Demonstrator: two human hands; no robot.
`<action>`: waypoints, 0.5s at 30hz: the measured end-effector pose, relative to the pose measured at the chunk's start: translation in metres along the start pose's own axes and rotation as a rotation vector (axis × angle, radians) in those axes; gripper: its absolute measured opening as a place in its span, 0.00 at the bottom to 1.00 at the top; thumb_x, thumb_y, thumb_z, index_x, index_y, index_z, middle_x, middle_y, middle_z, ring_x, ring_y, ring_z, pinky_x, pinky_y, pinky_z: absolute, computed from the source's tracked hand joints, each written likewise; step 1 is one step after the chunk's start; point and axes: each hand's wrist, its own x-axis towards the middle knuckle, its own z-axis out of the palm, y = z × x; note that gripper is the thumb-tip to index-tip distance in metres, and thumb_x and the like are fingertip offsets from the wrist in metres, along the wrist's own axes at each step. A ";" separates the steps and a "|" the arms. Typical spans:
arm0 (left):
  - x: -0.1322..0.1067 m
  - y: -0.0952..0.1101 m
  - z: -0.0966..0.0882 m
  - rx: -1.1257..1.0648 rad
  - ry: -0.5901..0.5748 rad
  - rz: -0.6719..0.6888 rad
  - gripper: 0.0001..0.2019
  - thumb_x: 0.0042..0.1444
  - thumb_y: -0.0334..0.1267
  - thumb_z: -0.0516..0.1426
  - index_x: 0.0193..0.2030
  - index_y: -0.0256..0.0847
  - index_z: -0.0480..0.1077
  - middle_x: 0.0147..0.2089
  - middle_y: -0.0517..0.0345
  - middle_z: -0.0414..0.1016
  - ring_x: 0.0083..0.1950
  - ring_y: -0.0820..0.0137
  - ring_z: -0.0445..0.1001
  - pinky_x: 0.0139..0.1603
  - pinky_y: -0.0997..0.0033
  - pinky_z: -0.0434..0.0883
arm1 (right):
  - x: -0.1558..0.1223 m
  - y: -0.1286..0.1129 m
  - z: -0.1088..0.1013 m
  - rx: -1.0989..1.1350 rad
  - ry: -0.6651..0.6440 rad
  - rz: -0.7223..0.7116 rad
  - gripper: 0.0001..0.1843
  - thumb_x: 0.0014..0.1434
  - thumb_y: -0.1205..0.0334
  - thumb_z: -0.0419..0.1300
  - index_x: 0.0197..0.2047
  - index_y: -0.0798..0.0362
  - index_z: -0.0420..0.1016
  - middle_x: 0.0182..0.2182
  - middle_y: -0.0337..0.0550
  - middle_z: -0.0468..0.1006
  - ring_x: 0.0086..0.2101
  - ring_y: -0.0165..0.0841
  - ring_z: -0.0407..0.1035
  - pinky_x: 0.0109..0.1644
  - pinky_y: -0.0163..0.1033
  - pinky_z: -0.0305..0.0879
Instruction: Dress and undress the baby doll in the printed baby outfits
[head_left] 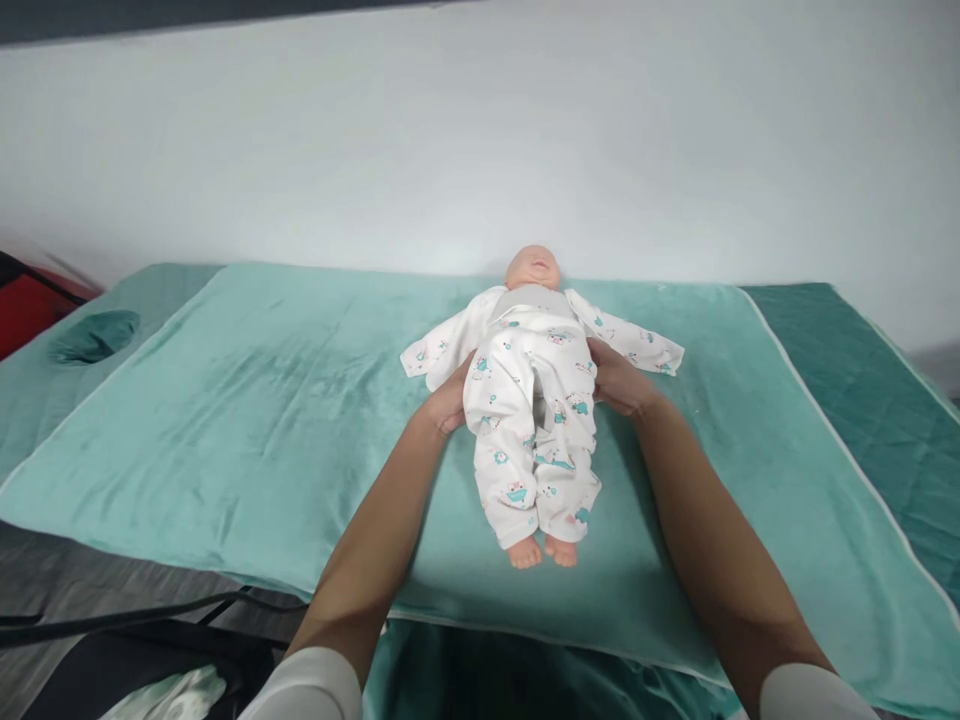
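A baby doll [534, 268] lies on its back, head toward the wall and bare feet [523, 552] toward me. It wears a white printed top [459, 335], its sleeves spread to both sides, and matching trousers [506, 450] whose grey waistband [532, 297] sits high on the chest. At the doll's left-hand side in the picture, my left hand [453, 396] is closed around its hip over the trousers. My right hand [616, 380] grips the opposite hip in the same way. The trousers and body hide most of my fingertips.
A pale green plush blanket [300, 400] covers the massage bed, whose quilted cover [847, 370] shows at the right. A face hole [94, 337] lies at the far left. Behind stands a white wall [480, 140]. A black chair [180, 660] with a patterned cloth [176, 695] is lower left.
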 end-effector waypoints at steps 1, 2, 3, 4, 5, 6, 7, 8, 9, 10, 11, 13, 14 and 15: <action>0.000 -0.001 0.000 0.013 -0.012 0.001 0.27 0.44 0.38 0.71 0.54 0.45 0.76 0.51 0.49 0.83 0.60 0.52 0.77 0.62 0.55 0.74 | -0.001 -0.001 0.000 0.009 -0.022 0.029 0.25 0.39 0.64 0.68 0.44 0.48 0.74 0.35 0.37 0.79 0.28 0.32 0.70 0.26 0.35 0.64; 0.000 -0.001 0.000 0.022 -0.013 0.004 0.27 0.45 0.40 0.71 0.55 0.45 0.76 0.51 0.49 0.83 0.61 0.52 0.76 0.62 0.55 0.74 | -0.001 -0.001 0.001 0.011 -0.030 0.045 0.25 0.40 0.65 0.68 0.45 0.48 0.74 0.35 0.37 0.79 0.28 0.31 0.69 0.25 0.34 0.62; 0.000 -0.001 0.001 0.027 0.001 0.010 0.26 0.46 0.42 0.71 0.54 0.45 0.76 0.51 0.49 0.83 0.61 0.52 0.76 0.62 0.55 0.74 | -0.001 -0.002 0.002 0.007 -0.021 0.045 0.24 0.40 0.64 0.69 0.44 0.48 0.75 0.34 0.37 0.78 0.27 0.31 0.68 0.25 0.34 0.61; 0.000 -0.001 0.002 0.029 0.021 0.017 0.26 0.47 0.44 0.71 0.53 0.45 0.76 0.50 0.49 0.83 0.61 0.52 0.76 0.61 0.56 0.74 | -0.001 -0.002 0.004 0.007 -0.010 0.040 0.23 0.41 0.63 0.70 0.44 0.48 0.75 0.32 0.36 0.78 0.27 0.31 0.68 0.25 0.34 0.61; -0.001 0.000 0.004 0.029 0.037 0.024 0.25 0.47 0.46 0.71 0.52 0.45 0.77 0.50 0.50 0.83 0.61 0.52 0.76 0.61 0.56 0.74 | 0.000 -0.001 0.005 0.014 0.002 0.032 0.22 0.42 0.61 0.70 0.43 0.47 0.75 0.30 0.36 0.77 0.27 0.31 0.68 0.25 0.35 0.62; -0.002 0.001 0.006 0.030 0.045 0.030 0.24 0.47 0.48 0.71 0.51 0.45 0.77 0.50 0.50 0.83 0.61 0.52 0.76 0.60 0.57 0.74 | 0.000 -0.001 0.007 0.025 0.015 0.023 0.21 0.43 0.59 0.71 0.42 0.46 0.75 0.28 0.35 0.76 0.27 0.32 0.68 0.25 0.35 0.63; -0.003 0.002 0.009 0.033 0.049 0.038 0.23 0.47 0.48 0.70 0.50 0.45 0.77 0.50 0.50 0.83 0.61 0.52 0.75 0.60 0.57 0.74 | 0.001 0.000 0.008 0.037 0.030 0.012 0.19 0.44 0.57 0.71 0.41 0.46 0.75 0.26 0.35 0.75 0.27 0.33 0.68 0.26 0.36 0.63; -0.004 0.003 0.011 0.034 0.050 0.048 0.22 0.48 0.48 0.70 0.49 0.45 0.77 0.50 0.50 0.83 0.61 0.52 0.75 0.60 0.58 0.74 | 0.002 0.000 0.009 0.052 0.046 0.004 0.18 0.45 0.56 0.71 0.40 0.46 0.76 0.25 0.35 0.75 0.27 0.33 0.68 0.27 0.37 0.64; -0.005 0.004 0.014 0.034 0.052 0.060 0.21 0.48 0.48 0.70 0.48 0.45 0.77 0.51 0.50 0.82 0.61 0.52 0.75 0.59 0.58 0.75 | 0.003 0.000 0.010 0.072 0.061 0.003 0.17 0.45 0.55 0.71 0.39 0.47 0.76 0.24 0.35 0.74 0.27 0.33 0.68 0.27 0.37 0.64; -0.005 0.005 0.016 0.032 0.055 0.072 0.21 0.49 0.48 0.70 0.48 0.45 0.77 0.51 0.51 0.82 0.61 0.53 0.75 0.59 0.59 0.75 | 0.003 -0.001 0.010 0.096 0.073 0.009 0.17 0.44 0.56 0.71 0.38 0.47 0.76 0.23 0.34 0.73 0.26 0.33 0.68 0.26 0.37 0.63; -0.005 0.006 0.018 0.029 0.062 0.084 0.21 0.50 0.49 0.69 0.48 0.45 0.77 0.51 0.51 0.82 0.61 0.53 0.75 0.58 0.59 0.75 | 0.004 -0.002 0.011 0.124 0.083 0.016 0.16 0.43 0.56 0.71 0.37 0.48 0.76 0.23 0.34 0.73 0.25 0.32 0.67 0.26 0.36 0.62; -0.004 0.006 0.020 0.033 0.073 0.105 0.22 0.52 0.52 0.67 0.50 0.46 0.76 0.50 0.52 0.82 0.60 0.55 0.76 0.57 0.59 0.75 | 0.004 -0.003 0.010 0.173 0.086 0.020 0.16 0.41 0.59 0.70 0.36 0.50 0.76 0.24 0.34 0.74 0.24 0.29 0.65 0.27 0.36 0.61; -0.003 0.006 0.020 0.042 0.071 0.112 0.23 0.53 0.54 0.65 0.52 0.47 0.75 0.50 0.53 0.81 0.59 0.56 0.76 0.57 0.60 0.75 | 0.004 -0.004 0.010 0.186 0.081 0.015 0.16 0.40 0.60 0.70 0.35 0.51 0.77 0.25 0.34 0.74 0.24 0.29 0.65 0.27 0.35 0.61; -0.003 0.006 0.020 0.054 0.068 0.118 0.23 0.54 0.55 0.64 0.53 0.47 0.74 0.51 0.54 0.81 0.59 0.57 0.76 0.58 0.60 0.74 | 0.004 -0.004 0.009 0.188 0.074 0.006 0.16 0.39 0.61 0.69 0.35 0.51 0.77 0.26 0.35 0.75 0.25 0.28 0.65 0.28 0.35 0.61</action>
